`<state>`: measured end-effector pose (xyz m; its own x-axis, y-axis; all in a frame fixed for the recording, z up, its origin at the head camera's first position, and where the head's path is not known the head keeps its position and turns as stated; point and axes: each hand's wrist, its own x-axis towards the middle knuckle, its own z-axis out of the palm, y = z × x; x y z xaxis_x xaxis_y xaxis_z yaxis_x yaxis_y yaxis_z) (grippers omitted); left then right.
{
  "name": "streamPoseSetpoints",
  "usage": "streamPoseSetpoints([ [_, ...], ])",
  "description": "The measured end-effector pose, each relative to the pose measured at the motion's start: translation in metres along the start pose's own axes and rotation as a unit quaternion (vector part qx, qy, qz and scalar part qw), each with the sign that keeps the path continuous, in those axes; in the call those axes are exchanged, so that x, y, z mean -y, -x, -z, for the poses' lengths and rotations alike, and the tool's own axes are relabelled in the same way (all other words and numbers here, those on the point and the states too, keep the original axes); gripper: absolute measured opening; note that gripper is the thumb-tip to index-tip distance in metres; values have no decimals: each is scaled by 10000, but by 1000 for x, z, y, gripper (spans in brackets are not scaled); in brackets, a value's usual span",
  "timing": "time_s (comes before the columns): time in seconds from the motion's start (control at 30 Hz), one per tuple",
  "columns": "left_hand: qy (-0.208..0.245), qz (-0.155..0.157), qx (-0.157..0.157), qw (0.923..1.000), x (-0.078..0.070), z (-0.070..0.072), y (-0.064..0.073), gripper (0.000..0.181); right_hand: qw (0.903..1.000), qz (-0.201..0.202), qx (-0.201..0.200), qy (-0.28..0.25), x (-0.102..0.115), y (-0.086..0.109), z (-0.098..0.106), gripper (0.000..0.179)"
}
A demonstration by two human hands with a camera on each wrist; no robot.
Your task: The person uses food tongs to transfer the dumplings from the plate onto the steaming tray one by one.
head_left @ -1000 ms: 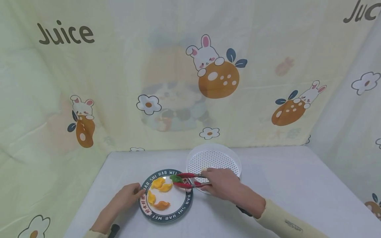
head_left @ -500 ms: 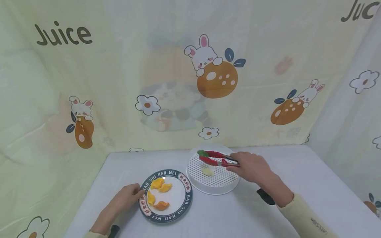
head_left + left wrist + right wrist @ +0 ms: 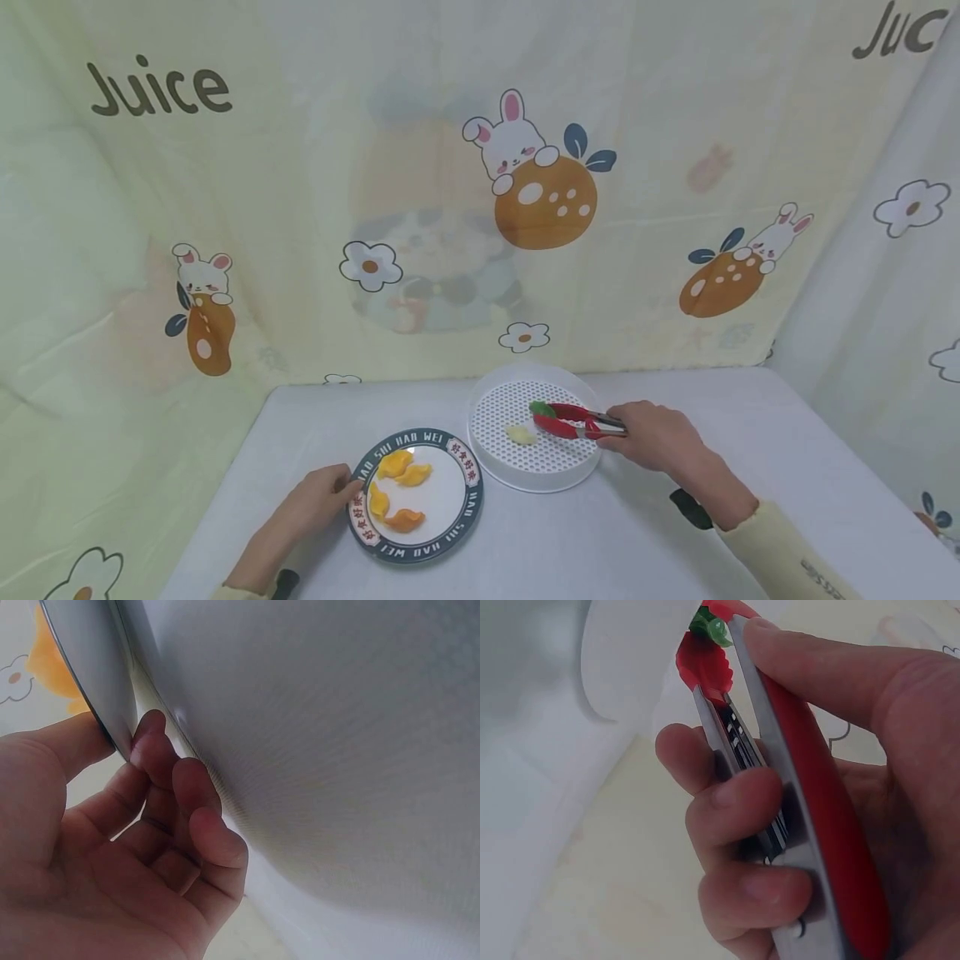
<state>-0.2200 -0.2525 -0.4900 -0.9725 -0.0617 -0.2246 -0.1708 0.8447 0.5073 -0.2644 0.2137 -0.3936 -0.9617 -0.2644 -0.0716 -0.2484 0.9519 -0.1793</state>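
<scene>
My left hand (image 3: 318,500) pinches the rim of a dark-bordered white plate (image 3: 446,504); in the left wrist view the thumb lies on top of the plate (image 3: 94,660) and fingers come from below. Three yellow dumplings (image 3: 394,463) and an orange dumpling (image 3: 405,521) lie on it. My right hand (image 3: 652,433) grips red-tipped metal tongs (image 3: 558,427). Between the tong tips is a small green dumpling (image 3: 541,409), only partly visible in the right wrist view. It overlaps the perforated floor of a white round steamer tray (image 3: 491,467), close to a pale yellow dumpling (image 3: 521,434) lying there.
Plate and tray stand side by side on a white-covered table (image 3: 540,550). A printed curtain (image 3: 637,292) with rabbits and flowers rises behind the table, and more cloth closes in both sides.
My right hand has carried the green dumpling in the tongs from the plate to over the tray, then lowered it toward the front right. The left hand has stayed on the plate's rim.
</scene>
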Motion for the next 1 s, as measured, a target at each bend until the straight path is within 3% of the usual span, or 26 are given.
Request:
streamPoseSetpoints([
  [0.53,2,-53,-57,10000,1,-1,0,23,9999,-96,65,66,-1,0,-6,58],
  [0.73,-19,-22,-32,10000,0,0,-1,25,9996,-264,38,105,0,5,3,78],
  [0.9,-19,-38,-26,10000,1,-1,-2,24,9990,-357,-19,-263,16,12,12,99],
  [1.0,-38,-22,-19,10000,1,-1,-2,24,9990,-147,-60,-423,37,16,9,98],
])
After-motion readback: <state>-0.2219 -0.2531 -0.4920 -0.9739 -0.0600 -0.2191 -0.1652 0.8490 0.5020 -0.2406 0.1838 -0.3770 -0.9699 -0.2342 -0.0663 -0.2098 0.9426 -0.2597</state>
